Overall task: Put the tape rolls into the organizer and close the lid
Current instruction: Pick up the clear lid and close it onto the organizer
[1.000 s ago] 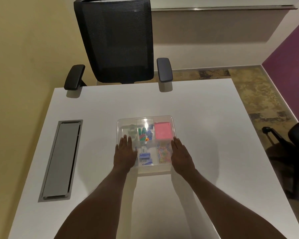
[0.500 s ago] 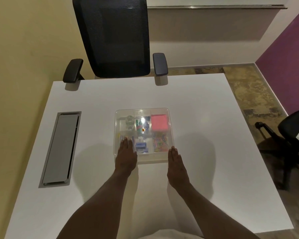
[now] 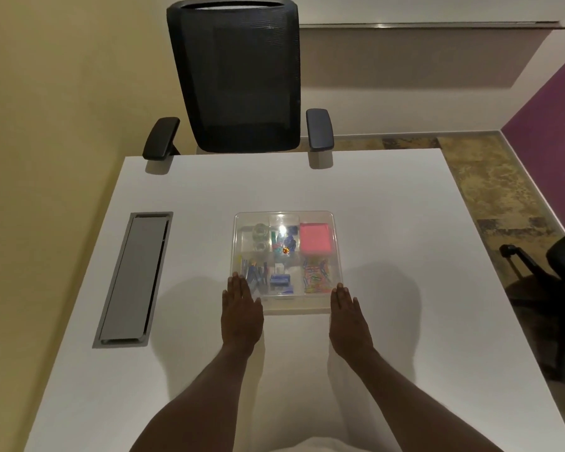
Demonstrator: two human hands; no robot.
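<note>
Your organizer (image 3: 284, 259) sits at the middle of the table (image 3: 388, 223), its clear lid (image 3: 284, 216) seemingly down flat over the compartments (glare makes a full seal hard to confirm). The tape rolls (image 3: 260, 234) lie in the far-left compartment, so by my judgement the task is nearly done, with at most a last press left. Your left hand (image 3: 241, 308) lies flat, fingers spread, touching the near-left corner; your right hand (image 3: 348, 316) lies flat and empty at the near-right corner. No brand or writing is legible.
</note>
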